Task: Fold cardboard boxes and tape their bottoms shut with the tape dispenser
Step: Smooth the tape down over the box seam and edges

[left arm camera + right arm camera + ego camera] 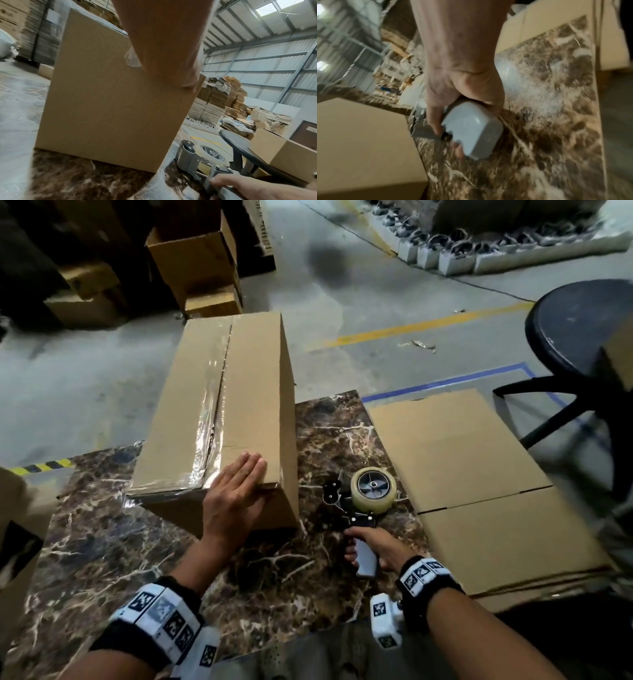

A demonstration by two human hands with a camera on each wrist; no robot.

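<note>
A folded cardboard box [219, 412] stands on the marble table [137, 542], its upward face sealed along the centre seam with clear tape [210, 405]. My left hand [236, 491] lies flat with straight fingers on the box's near corner; the box [111, 94] and that hand [171, 47] also fill the left wrist view. To the right of the box, my right hand [373, 546] grips the grey handle of the tape dispenser [363, 505], whose roll points away from me. The handle [472, 131] sits in my curled right hand [462, 88].
Flat unfolded cardboard sheets [479, 481] lie stacked on the table's right side. A black round stool [582, 330] stands at the far right. More cartons [195, 265] are piled on the concrete floor behind. Another cardboard piece [13, 529] sits at the left edge.
</note>
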